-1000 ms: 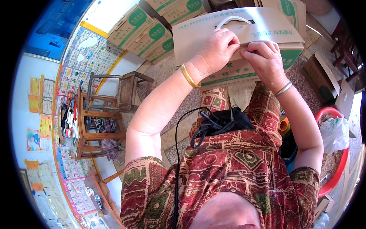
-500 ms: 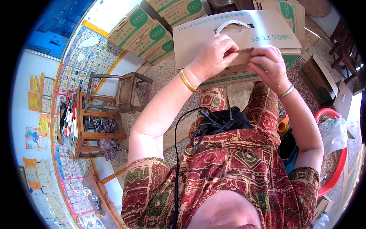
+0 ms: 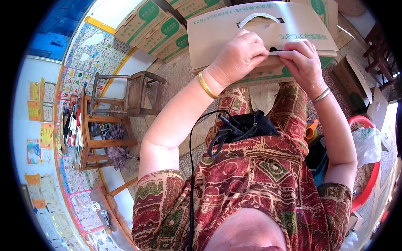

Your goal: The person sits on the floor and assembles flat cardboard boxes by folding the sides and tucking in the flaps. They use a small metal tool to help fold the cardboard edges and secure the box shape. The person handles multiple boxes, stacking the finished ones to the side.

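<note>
In front of me stands a brown cardboard carton (image 3: 255,39) with green print and a white plastic handle (image 3: 259,17) arched over a slot in its top. Both hands are at its near edge, fingertips pinched together. A narrow pale tab (image 3: 274,53) runs between them, beside a small dark opening in the top panel. My left hand (image 3: 243,51) closes on the tab's left end, and my right hand (image 3: 300,62) grips its right end. The fingers partly hide the tab, so I cannot tell how it joins the carton.
Similar cartons (image 3: 157,31) are stacked beyond on the left. Unfolded cardboard (image 3: 351,83) lies at the right, above a red basin (image 3: 368,188) with a white plastic bag (image 3: 366,146). Wooden chairs (image 3: 144,94) stand along the left wall. A black pouch (image 3: 247,129) with a cable lies on my lap.
The near edge between my hands has gone from a raised brown flap to a thin pale tab near the top panel. The carton's lid now lies flatter, and my fingertips are closer together.
</note>
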`<state>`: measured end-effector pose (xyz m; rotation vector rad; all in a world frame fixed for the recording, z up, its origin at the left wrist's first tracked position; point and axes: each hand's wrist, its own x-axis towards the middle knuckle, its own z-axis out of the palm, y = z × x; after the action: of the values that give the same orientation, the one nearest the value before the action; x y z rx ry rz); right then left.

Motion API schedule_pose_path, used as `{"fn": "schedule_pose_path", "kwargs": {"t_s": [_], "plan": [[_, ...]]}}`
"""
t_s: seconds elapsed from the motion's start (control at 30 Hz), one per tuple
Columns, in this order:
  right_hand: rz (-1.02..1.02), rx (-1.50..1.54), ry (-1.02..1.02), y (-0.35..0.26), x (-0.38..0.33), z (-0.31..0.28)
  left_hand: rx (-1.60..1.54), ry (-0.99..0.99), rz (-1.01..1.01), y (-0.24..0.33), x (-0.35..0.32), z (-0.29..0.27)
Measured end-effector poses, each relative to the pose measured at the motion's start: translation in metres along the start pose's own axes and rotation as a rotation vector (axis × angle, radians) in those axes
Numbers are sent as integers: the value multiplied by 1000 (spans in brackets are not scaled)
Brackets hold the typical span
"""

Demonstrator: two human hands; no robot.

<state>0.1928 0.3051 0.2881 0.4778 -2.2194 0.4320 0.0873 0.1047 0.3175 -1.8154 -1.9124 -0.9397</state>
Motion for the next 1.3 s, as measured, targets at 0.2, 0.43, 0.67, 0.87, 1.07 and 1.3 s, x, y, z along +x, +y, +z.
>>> {"fn": "schedule_pose_path", "kwargs": {"t_s": [0.2,0.43,0.67,0.87,1.07,1.3], "plan": [[-130,-23,-57,2,-5,-9,92,-25,108,7,-5,-1],[-160,-109,-116,0,-10,-15,132,-6,171,12,-14,-6],[-114,-131,-100,6,-6,-10,251,-23,109,6,-11,3],[-63,-35,-90,13,-11,-6,223,-15,33,8,-14,6],[-14,-136,-151,-1,-1,-10,199,-31,68,-6,-10,3],[-4,-90,-116,3,-7,-6,94,-13,-14,8,-7,-2]]}}
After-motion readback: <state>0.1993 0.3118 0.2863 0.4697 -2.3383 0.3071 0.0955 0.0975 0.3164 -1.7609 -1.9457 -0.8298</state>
